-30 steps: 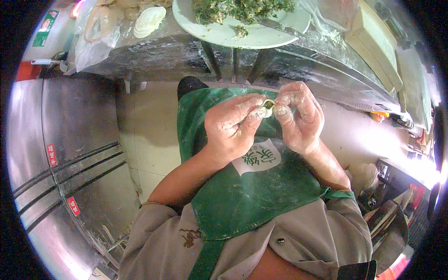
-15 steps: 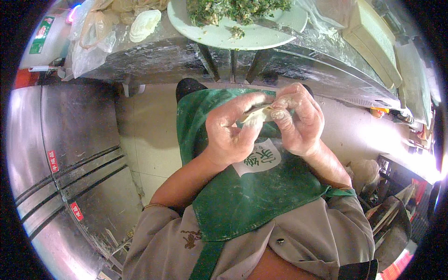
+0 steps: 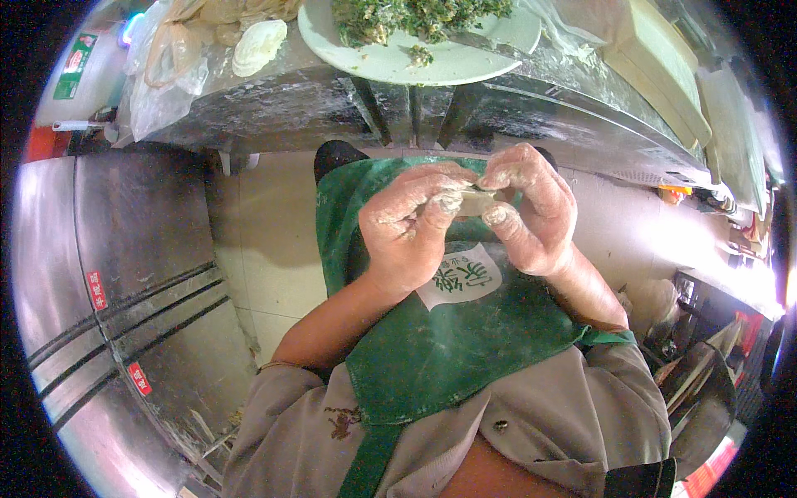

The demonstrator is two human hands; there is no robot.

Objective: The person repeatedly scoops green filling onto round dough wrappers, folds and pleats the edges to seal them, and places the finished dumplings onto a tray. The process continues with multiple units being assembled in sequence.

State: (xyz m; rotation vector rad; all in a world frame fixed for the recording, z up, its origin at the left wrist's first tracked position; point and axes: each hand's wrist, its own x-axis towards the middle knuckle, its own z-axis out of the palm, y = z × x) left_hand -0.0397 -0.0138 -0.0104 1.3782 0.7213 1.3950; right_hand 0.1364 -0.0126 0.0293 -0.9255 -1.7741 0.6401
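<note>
Between my two floury hands, in front of the green apron (image 3: 448,357), is a small pale dumpling (image 3: 476,204), mostly hidden by the fingers. My left hand (image 3: 404,222) pinches its left side between thumb and curled fingers. At its right end is my right hand (image 3: 538,212), fingers bent over the top edge and thumb against the near right corner. Beyond the hands, a white plate (image 3: 415,75) on the counter bears a heap of chopped green filling (image 3: 415,21). A floury stack of round wrappers (image 3: 260,48) lies left of the plate.
The metal counter (image 3: 274,112) runs across the far side, its front edge dusted with flour. Plastic bags (image 3: 170,83) lie at its left, a pale box (image 3: 656,70) at its right. Steel cabinet doors (image 3: 141,224) stand at my left. Tiled floor (image 3: 274,224) shows below.
My right thumb has moved slightly down and away from the fingers. My left thumb has shifted up and left along the dumpling, which stays between both hands.
</note>
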